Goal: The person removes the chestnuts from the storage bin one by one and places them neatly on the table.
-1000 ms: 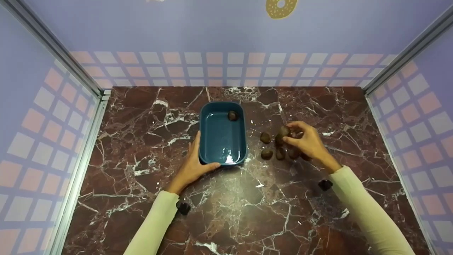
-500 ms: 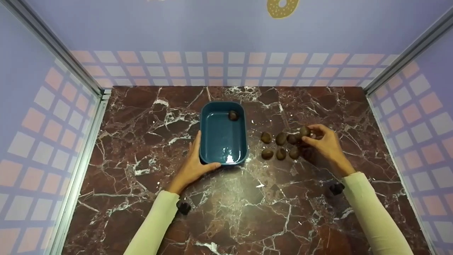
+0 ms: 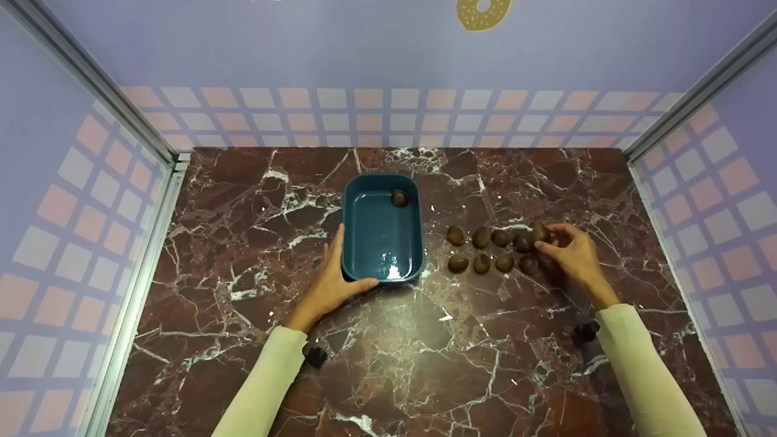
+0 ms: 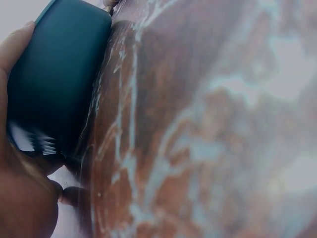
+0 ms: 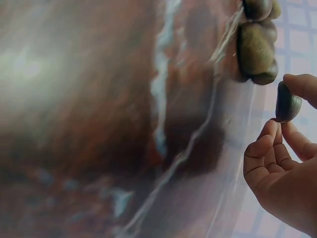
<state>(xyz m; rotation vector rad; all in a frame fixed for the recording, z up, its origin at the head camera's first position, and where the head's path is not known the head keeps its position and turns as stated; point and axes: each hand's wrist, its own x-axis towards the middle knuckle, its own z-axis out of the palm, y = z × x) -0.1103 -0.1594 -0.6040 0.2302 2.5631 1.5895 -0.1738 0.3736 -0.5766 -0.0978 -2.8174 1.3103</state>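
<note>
A deep blue-green rectangular dish point(image 3: 382, 237) stands on the marbled tabletop, with one smooth brown oval stone point(image 3: 399, 198) in its far right corner. My left hand point(image 3: 331, 276) rests against the dish's near left corner, fingers along the left side and thumb along the near side. To the right of the dish, several similar stones point(image 3: 504, 262) lie in two short rows. At the right end of the far row my right hand point(image 3: 576, 258) pinches another oval stone point(image 5: 287, 102) between thumb and fingertips; the other fingers are curled in the right wrist view.
Dark red tabletop point(image 3: 388, 376) with white veins spreads around the dish and stones. Lilac panels with pink and white squares point(image 3: 368, 97) rise at the back and both sides, with metal rails point(image 3: 130, 291) at the corners.
My right hand has moved rightward along the far row with a stone, bringing several stones into view and onto the row's right end. My left hand and the dish have stayed put.
</note>
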